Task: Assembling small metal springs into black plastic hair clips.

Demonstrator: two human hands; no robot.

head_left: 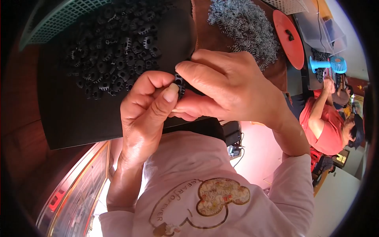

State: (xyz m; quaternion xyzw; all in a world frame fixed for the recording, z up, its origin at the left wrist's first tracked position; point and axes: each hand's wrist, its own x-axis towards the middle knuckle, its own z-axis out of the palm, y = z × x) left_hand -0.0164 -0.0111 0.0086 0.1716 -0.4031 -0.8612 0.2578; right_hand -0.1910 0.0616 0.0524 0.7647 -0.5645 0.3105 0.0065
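Observation:
In front of my chest both hands meet at a small black toothed plastic piece [180, 83], which looks like part of a hair claw clip. My left hand [144, 104] pinches it, thumb on the near side and curled fingers behind. From the right, my right hand [233, 85] closes around the same piece, its index fingertip at the upper end and its thumb passing below. The fingers hide much of the piece, and whether a spring sits in it cannot be seen. Beyond my left hand spreads a heap of similar black toothed pieces [114, 53] on the black work surface [87, 122].
A pile of small metal springs [246, 31] lies on a brown cloth [205, 35] beyond my right hand. Right of it is a red tray [286, 51] with a few black pieces. A green basket [63, 19] stands far left. A blue fan [331, 64] and a co-worker [327, 126] are at right.

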